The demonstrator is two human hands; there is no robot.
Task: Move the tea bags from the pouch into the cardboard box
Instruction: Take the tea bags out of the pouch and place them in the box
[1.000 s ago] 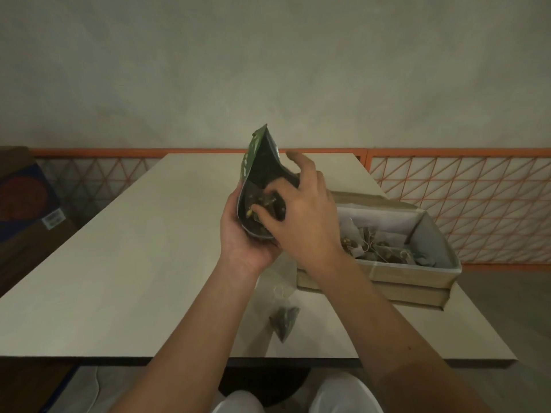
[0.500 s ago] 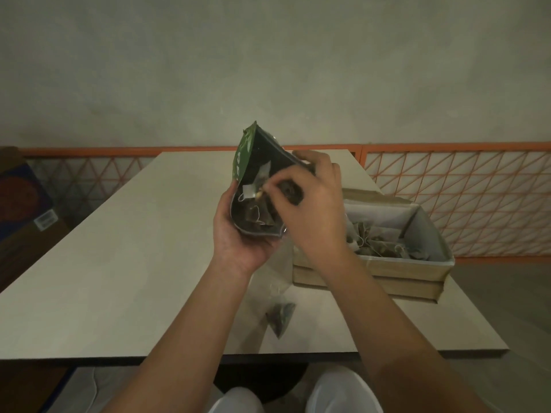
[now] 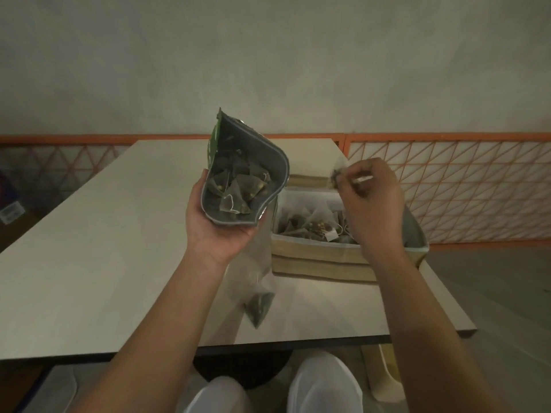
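Tea bags lie piled inside the pouch, which the left hand cups from below with fingers curled round its base. The mouth is tilted toward the person, probably so that the contents can be seen and reached. The right hand pinches one tea bag between its fingertips and holds it above the cardboard box, ready, I judge, to let it fall in. The box stands on the table just to the right of the pouch and already holds a heap of bags, so each trip is short. One stray tea bag lies on the table near the front edge, apart from both. The pouch's outside shows green print, but no word on it can be read, and the box bears no legible label.
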